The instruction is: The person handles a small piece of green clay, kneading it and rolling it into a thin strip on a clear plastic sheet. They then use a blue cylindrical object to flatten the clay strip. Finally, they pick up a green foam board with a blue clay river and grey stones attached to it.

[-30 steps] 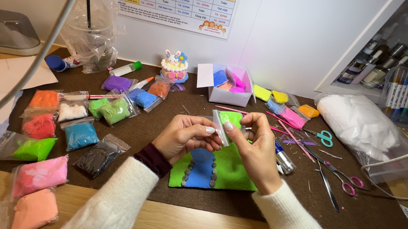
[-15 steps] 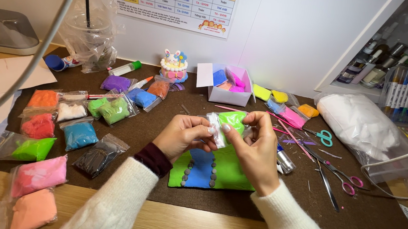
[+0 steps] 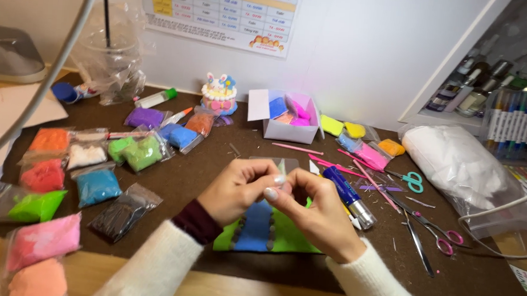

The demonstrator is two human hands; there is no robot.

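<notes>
At centre frame, just above the brown mat (image 3: 201, 174), found left hand (image 3: 236, 189) and right hand (image 3: 317, 215) brought together, fingertips touching. Noted both hands closed in a pinch on a small clear plastic packet (image 3: 277, 165), held upright between thumbs and forefingers, its upper edge standing clear above the knuckles. Could not make out the packet's contents behind the fingers.

Directly below the hands, recorded a flat green and blue clay piece (image 3: 258, 230) lying on the mat, partly hidden by the wrists. Just right of the right hand, observed a blue tube with a silver cap (image 3: 349, 196) lying aslant. Farther right, logged pink sticks (image 3: 335, 164), teal scissors (image 3: 413, 180) and pink-handled scissors (image 3: 438, 235). At left of frame, counted many bags of coloured clay (image 3: 141, 151) in rows, well apart from the hands. At upper centre, saw a white box (image 3: 283, 131) with clay inside and a small clay cake (image 3: 219, 95) beside it. Along the bottom edge, noted the wooden table (image 3: 224, 292).

Judged sound handling as follows: gripped close to the packet's edge with fingertips only, pulled evenly from both sides, kept low over the mat so that any dropped clay landed there, kept clear of the finished clay piece beneath.
</notes>
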